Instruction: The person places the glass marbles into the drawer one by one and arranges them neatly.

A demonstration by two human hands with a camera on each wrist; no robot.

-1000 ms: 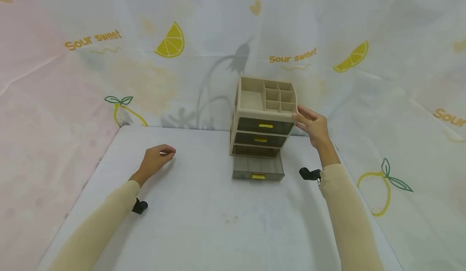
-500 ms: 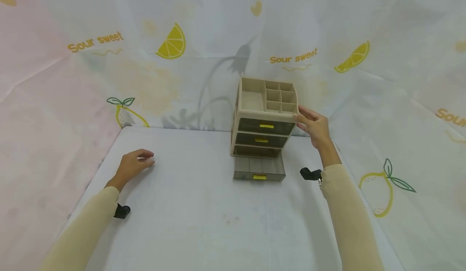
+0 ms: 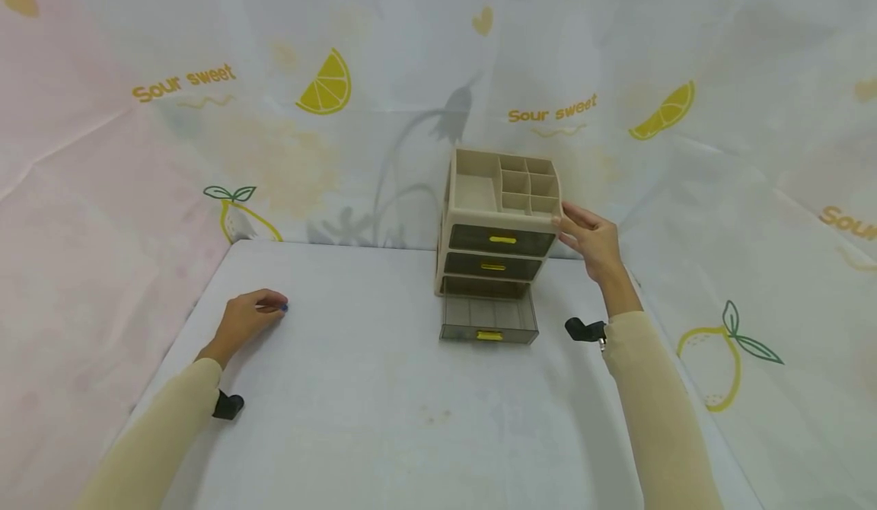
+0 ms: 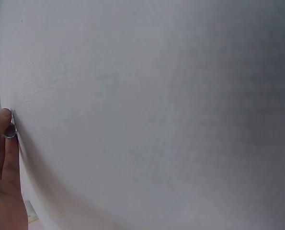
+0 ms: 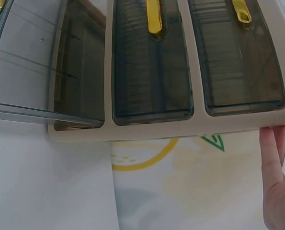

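Observation:
Left of the table's middle, my left hand (image 3: 247, 318) pinches a tiny blue item (image 3: 284, 307) between thumb and fingertips. In the left wrist view that item (image 4: 10, 130) looks small, rounded and shiny, with thin pointed ends close to the cloth; I cannot tell its kind. A beige desktop drawer organizer (image 3: 503, 217) stands at the back right. Its bottom drawer (image 3: 489, 335), smoky and see-through with a gold handle, is pulled out; the upper two drawers are in. My right hand (image 3: 592, 245) lies against the organizer's right side, its straight fingers (image 5: 271, 158) touching the wall.
The organizer's top has one large compartment and several small ones. A white cloth covers the table (image 3: 356, 411). Close behind the organizer hangs a lemon-printed backdrop (image 3: 384, 53), which also runs along both sides. Each wrist carries a small black camera (image 3: 584, 329).
My left hand has moved left, away from the organizer; its fingers parted, then closed on the small blue item. The right hand and organizer have kept their places.

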